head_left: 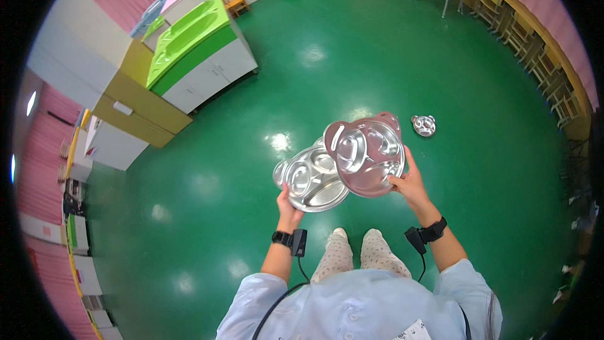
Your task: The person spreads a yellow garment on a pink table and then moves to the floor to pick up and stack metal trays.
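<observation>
The right-hand tray (367, 156) overlaps the left-hand tray (310, 179), hiding that one's upper right edge. Most of each hand sits behind its tray: on the left hand (288, 204) only a thumb shows over the rim, and the right hand (410, 182) shows fingers (397, 181) pressed along the lower edge, so both are clamped on a rim. The floor (377, 56) is glossy green with lamp glare; a pink curtain and small chairs line the bent far wall, and a green-topped cabinet (195, 56) stands left. Three bear-shaped metal trays in all: two held at chest height, a third tray (424, 125) lying on the floor beyond them.
</observation>
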### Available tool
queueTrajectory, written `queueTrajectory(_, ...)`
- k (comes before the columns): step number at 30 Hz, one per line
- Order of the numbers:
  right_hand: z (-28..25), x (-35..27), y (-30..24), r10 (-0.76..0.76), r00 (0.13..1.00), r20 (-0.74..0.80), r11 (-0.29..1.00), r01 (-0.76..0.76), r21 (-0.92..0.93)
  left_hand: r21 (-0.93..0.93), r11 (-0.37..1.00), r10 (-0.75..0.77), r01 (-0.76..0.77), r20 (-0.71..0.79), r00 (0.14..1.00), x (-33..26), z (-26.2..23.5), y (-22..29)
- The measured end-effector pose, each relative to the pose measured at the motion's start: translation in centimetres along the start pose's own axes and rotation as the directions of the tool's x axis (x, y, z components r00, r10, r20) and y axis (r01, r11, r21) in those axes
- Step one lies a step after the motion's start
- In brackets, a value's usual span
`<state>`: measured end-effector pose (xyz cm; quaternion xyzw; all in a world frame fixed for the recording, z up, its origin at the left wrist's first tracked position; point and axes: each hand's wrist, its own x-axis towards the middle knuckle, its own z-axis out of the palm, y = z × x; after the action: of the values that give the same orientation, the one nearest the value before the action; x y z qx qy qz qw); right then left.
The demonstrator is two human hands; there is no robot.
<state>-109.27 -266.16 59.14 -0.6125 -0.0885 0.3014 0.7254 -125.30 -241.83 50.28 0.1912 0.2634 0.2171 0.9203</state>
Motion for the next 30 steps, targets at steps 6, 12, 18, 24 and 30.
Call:
queueTrajectory(6,4.8,0.7,-4.5,-0.132,0.986,0.101,0.990,0.137,-0.036,0.028,0.998,0.053,-0.060,0.187,0.981,-3.1,7.7,2.8)
queueTrajectory(12,6.9,1.4,-7.4,-0.118,0.985,0.128,0.984,0.134,-0.116,0.032,0.992,0.112,-0.120,0.184,0.977,-4.2,10.6,3.6)
queueTrajectory(18,5.6,-1.4,-8.7,0.041,0.986,0.161,0.967,0.002,-0.256,-0.102,0.991,0.099,-0.087,0.123,0.987,-6.0,10.7,1.3)
queueTrajectory(24,-0.9,-2.0,-7.4,-0.567,0.801,0.192,0.238,0.382,-0.893,-0.070,0.997,0.023,-0.014,0.122,0.992,-6.5,12.4,-2.6)
queueTrajectory(30,-4.2,-2.5,-5.9,-0.033,0.973,0.227,0.978,0.079,-0.196,0.047,0.999,-0.008,0.001,0.157,0.988,-5.6,14.9,-5.3)
